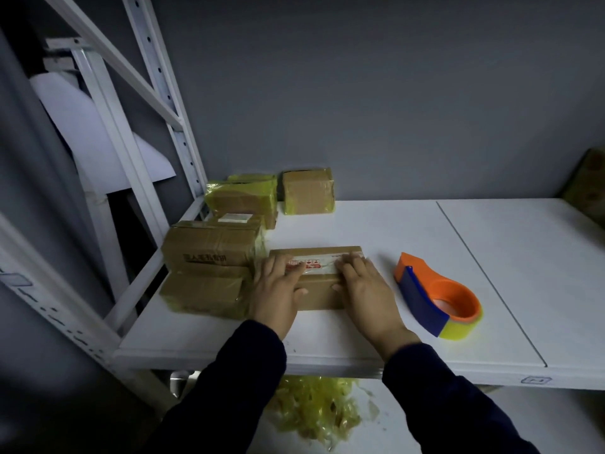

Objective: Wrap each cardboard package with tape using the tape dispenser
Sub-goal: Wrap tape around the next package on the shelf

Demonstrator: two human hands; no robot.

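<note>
A flat brown cardboard package [319,291] lies at the centre of the white shelf [393,231], with a red-and-white printed label [306,264] under clear tape along its top. The left hand [277,290] and right hand [368,290] both rest flat on it, fingers stretched out and pressing down, thumbs lying towards each other; they cover both ends of the package, and the label print is too blurred to read. Just beside its left end, a stack of brown taped cartons [209,253] crowds the shelf's left edge, the left hand touching it. Behind, towards the wall, sit flat packages wrapped in yellow tape [242,198] and a small cube-shaped brown box [307,191]. To the right, apart from the hands, the orange and blue plastic tape dispenser [435,296] lies with its yellow roll. White perforated metal shelf uprights [157,77] fill the upper left. A heap of crumpled yellow tape scraps [314,411] on the level below is partly hidden by the dark sleeves [242,388]. A dim brown box [589,185] is cut off at the right edge.
</note>
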